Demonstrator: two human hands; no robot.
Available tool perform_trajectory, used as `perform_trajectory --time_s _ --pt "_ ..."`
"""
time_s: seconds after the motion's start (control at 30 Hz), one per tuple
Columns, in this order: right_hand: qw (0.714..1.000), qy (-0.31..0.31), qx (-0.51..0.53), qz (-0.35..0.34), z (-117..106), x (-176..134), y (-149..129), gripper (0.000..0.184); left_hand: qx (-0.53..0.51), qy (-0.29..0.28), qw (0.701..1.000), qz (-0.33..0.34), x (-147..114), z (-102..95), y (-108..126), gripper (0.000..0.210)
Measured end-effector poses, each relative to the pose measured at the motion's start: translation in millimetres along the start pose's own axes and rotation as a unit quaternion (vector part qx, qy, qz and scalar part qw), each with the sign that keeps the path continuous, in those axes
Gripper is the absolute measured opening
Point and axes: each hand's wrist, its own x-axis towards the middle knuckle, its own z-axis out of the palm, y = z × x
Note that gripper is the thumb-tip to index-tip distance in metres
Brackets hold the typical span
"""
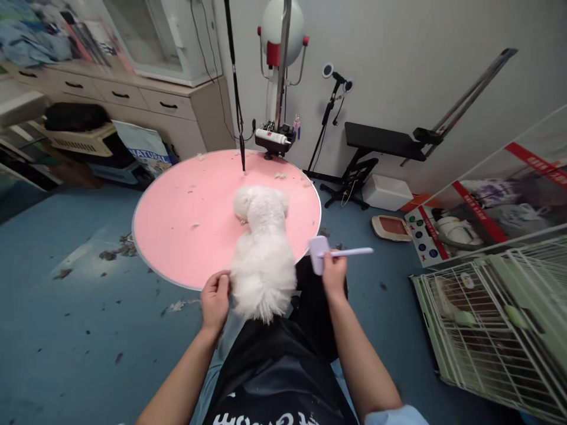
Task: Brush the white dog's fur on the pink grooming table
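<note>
A fluffy white dog (264,254) lies on a round pink grooming table (177,206), its head away from me and its rear at the near edge. In my right hand (335,274) is a lilac slicker brush (318,255), held beside the dog's right flank and apart from its coat. The brush handle points right. My left hand (215,301) is at the table's near rim, against the fur on the dog's left side. Its fingers are curled together, and what they pinch, if anything, is hidden.
A black grooming strap (241,118) hangs over the table's far side. Beyond it a holder carries a white tube (272,137), near a white dryer (283,32). Hair clumps (119,248) litter the floor. A wire cage (487,330) stands at right, a black folded table (383,140) behind.
</note>
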Motion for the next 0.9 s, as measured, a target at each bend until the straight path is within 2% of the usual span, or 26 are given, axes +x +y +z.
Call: perform_trajectory --time_s 0.03,0.07,0.13,0.2,0.23,0.3,0.4,0.47,0.5,0.6,0.67,0.8,0.9 --pt "1.0 0.027 0.008 0.011 -12 7 7 0.04 -0.01 0.023 1.0 -0.014 -4 -6.8 -6 0.031" --pt "0.999 0.041 0.016 0.028 -24 10 14 0.041 -0.018 0.02 0.999 -0.038 -11 -12.1 -13 0.031" --pt "0.996 0.038 0.033 0.072 -47 1 31 0.043 -0.049 -0.054 0.99 -0.119 -27 -14.4 -28 0.031" --pt "0.991 0.011 0.049 0.121 -63 -24 51 0.045 -0.139 -0.135 0.958 -0.214 -40 -5.0 -37 0.03" --pt "0.987 -0.003 0.06 0.146 -67 -38 60 0.046 -0.19 -0.152 0.939 -0.244 -43 2.5 -38 0.031" --pt "0.978 -0.023 0.084 0.187 -70 -63 76 0.049 -0.281 -0.162 0.9 -0.292 -44 18.0 -30 0.032" --pt "0.968 -0.032 0.115 0.22 -67 -77 89 0.052 -0.375 -0.166 0.851 -0.328 -35 32.6 0 0.036" --pt "0.964 -0.036 0.131 0.229 -65 -74 90 0.052 -0.399 -0.19 0.843 -0.307 -28 36.4 25 0.035" --pt "0.962 -0.038 0.139 0.233 -64 -71 89 0.051 -0.398 -0.208 0.849 -0.28 -24 37.7 38 0.031" --pt "0.958 -0.046 0.162 0.234 -61 -69 84 0.051 -0.338 -0.248 0.892 -0.168 -13 43.3 71 0.023" --pt "0.955 -0.055 0.177 0.233 -56 -72 80 0.051 -0.268 -0.26 0.919 -0.128 -5 48.3 87 0.027" --pt "0.947 -0.095 0.211 0.223 -44 -82 69 0.045 -0.154 -0.294 0.935 -0.123 7 53.1 102 0.033" --pt "0.943 -0.137 0.227 0.203 -33 -85 52 0.033 -0.125 -0.303 0.942 -0.074 19 49.2 101 0.03"
